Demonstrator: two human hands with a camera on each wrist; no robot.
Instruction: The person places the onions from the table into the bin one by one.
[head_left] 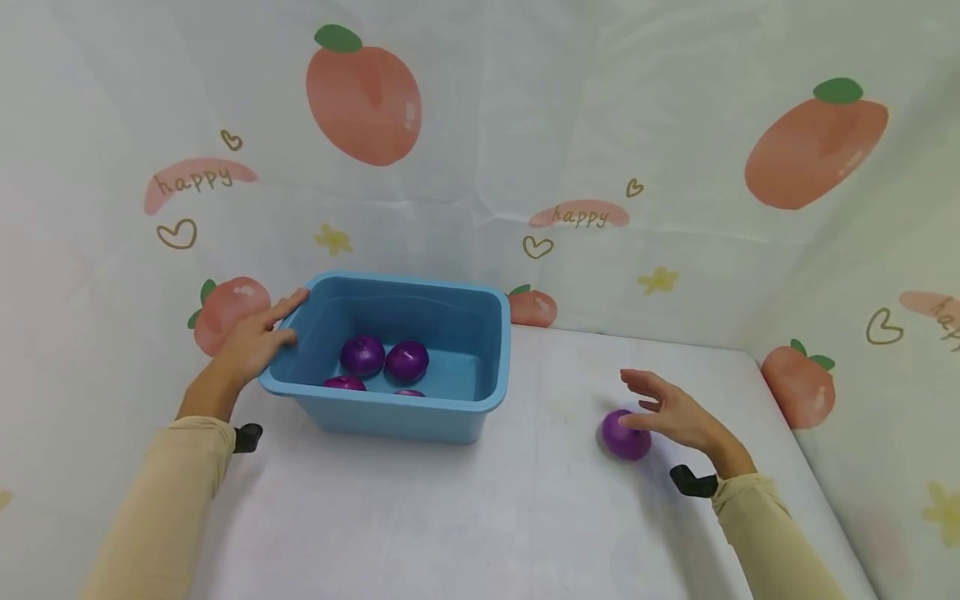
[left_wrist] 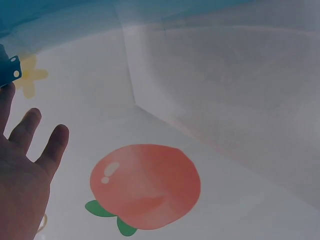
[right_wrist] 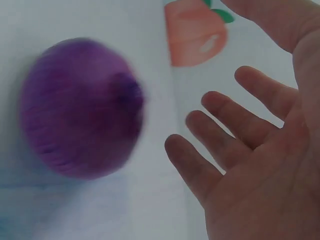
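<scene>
A blue plastic bin (head_left: 412, 421) stands at the left of the white surface, with several purple onions (head_left: 362, 357) inside it; its front wall partly hides some of them. My left hand (head_left: 251, 346) rests on the bin's left rim, its thumb reaching over the edge. In the left wrist view, the visible fingers of that hand (left_wrist: 30, 165) are spread and fairly straight beside the bin. To the right of the bin lies a single purple onion (head_left: 626, 435). My right hand (head_left: 678, 414) hovers over it with fingers extended, and the right wrist view shows a gap between fingertips and onion (right_wrist: 82, 110).
A white cloth backdrop (head_left: 465, 125) printed with fruit, hearts and the word happy rises behind the surface and along its right side. The white tabletop (head_left: 450, 525) stretches in front of the bin and between it and the lone onion.
</scene>
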